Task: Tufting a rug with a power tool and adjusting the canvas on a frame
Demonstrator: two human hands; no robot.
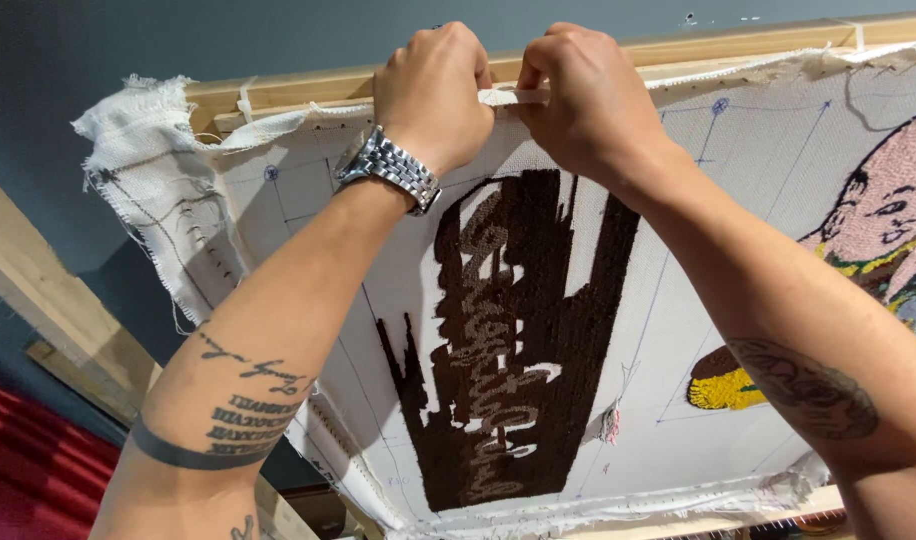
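white cloth [678, 330] — dark brown tufting [523, 330]

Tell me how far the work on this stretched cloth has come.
Done: a dark brown tufted patch and a yellow patch fill part of the white cloth. In hand: left hand and right hand grip its top edge at the wooden frame. Left: wide areas remain bare.

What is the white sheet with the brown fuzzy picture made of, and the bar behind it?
The white sheet looks like coarse woven cloth: its edges are frayed. The dark brown fuzzy patch seems to be tufted yarn, matte and looped. The pale bar looks like bare, unpainted wood. Both hands, left and right, pinch the cloth's top edge.
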